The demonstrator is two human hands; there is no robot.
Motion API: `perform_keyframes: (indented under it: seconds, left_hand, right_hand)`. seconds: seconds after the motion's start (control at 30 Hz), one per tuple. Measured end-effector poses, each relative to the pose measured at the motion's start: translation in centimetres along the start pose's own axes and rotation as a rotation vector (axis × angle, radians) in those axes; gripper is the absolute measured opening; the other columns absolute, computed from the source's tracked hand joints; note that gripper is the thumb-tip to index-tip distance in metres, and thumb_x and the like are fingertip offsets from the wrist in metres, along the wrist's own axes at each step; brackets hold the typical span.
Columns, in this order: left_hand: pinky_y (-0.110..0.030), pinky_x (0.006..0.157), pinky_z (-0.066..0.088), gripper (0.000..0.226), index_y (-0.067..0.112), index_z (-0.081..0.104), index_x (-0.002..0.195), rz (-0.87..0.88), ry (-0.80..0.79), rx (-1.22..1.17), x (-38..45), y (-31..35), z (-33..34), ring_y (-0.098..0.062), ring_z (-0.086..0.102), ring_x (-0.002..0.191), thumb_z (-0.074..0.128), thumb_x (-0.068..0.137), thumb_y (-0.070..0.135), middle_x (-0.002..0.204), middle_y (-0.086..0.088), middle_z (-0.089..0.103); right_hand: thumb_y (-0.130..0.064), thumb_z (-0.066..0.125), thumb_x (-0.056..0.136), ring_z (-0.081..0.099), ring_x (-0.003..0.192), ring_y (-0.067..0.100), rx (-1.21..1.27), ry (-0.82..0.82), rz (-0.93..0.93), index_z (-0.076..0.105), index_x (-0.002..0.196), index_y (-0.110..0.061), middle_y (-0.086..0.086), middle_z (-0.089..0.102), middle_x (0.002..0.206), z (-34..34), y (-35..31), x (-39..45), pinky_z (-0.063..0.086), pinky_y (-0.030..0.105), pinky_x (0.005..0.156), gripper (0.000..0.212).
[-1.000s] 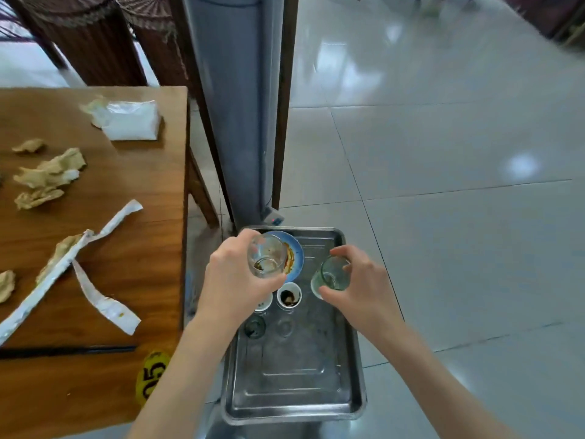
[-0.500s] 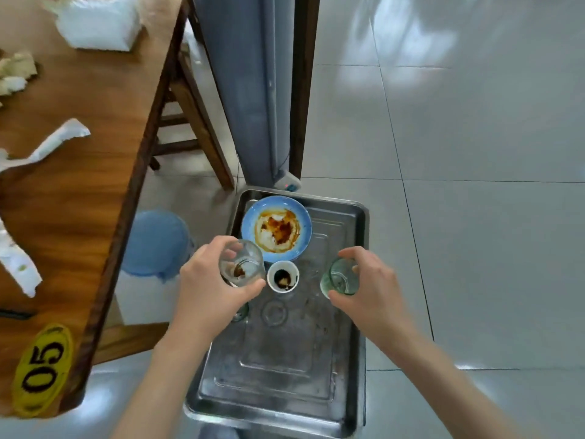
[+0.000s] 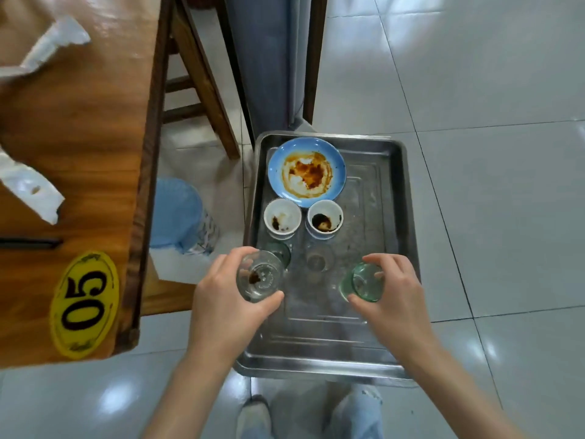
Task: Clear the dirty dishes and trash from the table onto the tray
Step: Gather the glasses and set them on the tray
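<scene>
A steel tray stands beside the wooden table. On it are a sauce-stained blue plate, two small white cups with dark residue, a green glass and a clear glass. My left hand grips a clear glass with brown dregs over the tray's left side. My right hand grips a green-tinted glass over the tray's right side. Whether either held glass touches the tray I cannot tell.
White paper scraps and a black chopstick end lie on the table near a yellow "05" label. A blue bin stands under the table edge. A grey post rises behind the tray. My shoes are below.
Both hands have come lower and nearer the tray's front half with their glasses. The view has tilted down, so both white cups and the two standing glasses now show fully.
</scene>
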State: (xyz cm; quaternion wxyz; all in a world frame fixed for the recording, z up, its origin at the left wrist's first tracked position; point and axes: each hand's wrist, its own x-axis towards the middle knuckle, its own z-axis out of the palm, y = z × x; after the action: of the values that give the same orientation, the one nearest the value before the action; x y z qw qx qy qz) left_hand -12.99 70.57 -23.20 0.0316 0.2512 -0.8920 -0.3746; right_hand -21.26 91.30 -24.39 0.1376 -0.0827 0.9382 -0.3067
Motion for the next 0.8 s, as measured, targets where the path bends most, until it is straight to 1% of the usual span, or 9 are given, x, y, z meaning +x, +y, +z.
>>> perform_keyframes:
  seconds: [0.1,0.2,0.33,0.4,0.43,0.53,0.57,0.7,0.8]
  left_hand:
    - [-0.003,0.069,0.037,0.057,0.036,0.056,0.101,0.010,-0.010,0.010,-1.3,-2.4,0.8,0.002,0.055,0.082,0.085,0.052,0.033,0.092,0.017,0.059]
    - [-0.001,0.069,0.037,0.057,0.034,0.057,0.100,-0.011,-0.013,0.002,-2.1,-4.7,2.1,0.005,0.053,0.080,0.086,0.052,0.031,0.089,0.019,0.058]
    - [-0.007,0.072,0.040,0.058,0.033,0.056,0.103,-0.032,0.001,-0.027,-2.2,-6.8,4.4,0.000,0.055,0.083,0.086,0.054,0.030,0.091,0.018,0.058]
    - [-0.016,0.079,0.044,0.065,0.031,0.054,0.111,-0.045,0.000,-0.041,-1.9,-7.6,5.7,-0.004,0.057,0.089,0.087,0.055,0.030,0.098,0.015,0.061]
    - [-0.016,0.082,0.043,0.070,0.032,0.051,0.115,-0.054,0.002,-0.045,-1.9,-7.8,6.3,-0.004,0.056,0.091,0.087,0.055,0.030,0.100,0.015,0.061]
    - [-0.001,0.077,0.031,0.084,0.036,0.043,0.124,-0.082,0.014,-0.081,-1.6,-8.4,7.6,0.002,0.049,0.090,0.088,0.054,0.029,0.097,0.016,0.059]
    - [0.000,0.076,0.030,0.087,0.036,0.041,0.125,-0.087,0.018,-0.093,-1.5,-8.6,8.0,0.002,0.048,0.090,0.089,0.054,0.028,0.097,0.016,0.058]
    - [-0.018,0.085,0.038,0.092,0.034,0.037,0.130,-0.077,0.034,-0.106,-1.0,-9.1,9.2,-0.008,0.055,0.099,0.089,0.054,0.025,0.104,0.008,0.063]
    - [-0.025,0.090,0.042,0.093,0.035,0.034,0.130,-0.069,0.056,-0.097,-0.7,-9.1,9.7,-0.013,0.056,0.103,0.089,0.055,0.025,0.104,0.008,0.064]
  right_hand:
    - [-0.013,0.084,0.064,0.052,0.083,0.008,0.020,0.050,0.014,0.057,0.109,-0.018,-0.003,0.049,0.106,2.8,0.1,-1.3,0.040,0.016,0.074,0.052]
    - [-0.012,0.083,0.065,0.050,0.088,0.007,0.037,0.066,0.024,0.054,0.116,-0.018,-0.001,0.050,0.108,5.3,0.4,-2.0,0.045,0.019,0.081,0.059]
    - [-0.013,0.085,0.064,0.050,0.101,0.011,0.084,0.069,0.015,0.031,0.141,-0.019,0.001,0.050,0.114,8.3,0.9,-2.0,0.039,0.019,0.087,0.094]
    - [-0.012,0.085,0.064,0.051,0.108,0.014,0.116,0.082,0.008,0.021,0.146,-0.022,0.004,0.051,0.118,9.5,1.2,-1.7,0.039,0.021,0.090,0.104]
    - [-0.011,0.085,0.064,0.051,0.109,0.015,0.124,0.090,0.003,0.018,0.146,-0.023,0.006,0.051,0.120,10.0,1.3,-1.7,0.039,0.021,0.089,0.107]
    - [-0.012,0.085,0.064,0.051,0.107,0.014,0.128,0.098,-0.001,0.012,0.147,-0.026,0.006,0.051,0.119,11.2,1.8,-1.4,0.037,0.019,0.085,0.111]
    - [-0.011,0.084,0.064,0.051,0.105,0.013,0.132,0.099,0.002,0.011,0.148,-0.026,0.005,0.051,0.118,11.5,2.0,-1.3,0.036,0.018,0.085,0.112]
    - [-0.011,0.084,0.064,0.048,0.101,0.009,0.160,0.117,-0.004,0.007,0.148,-0.029,0.003,0.051,0.115,12.5,2.6,-0.8,0.035,0.017,0.084,0.115]
    - [-0.011,0.085,0.063,0.042,0.092,-0.002,0.171,0.142,-0.031,0.006,0.148,-0.030,-0.001,0.050,0.107,12.9,2.7,-0.4,0.033,0.002,0.076,0.117]
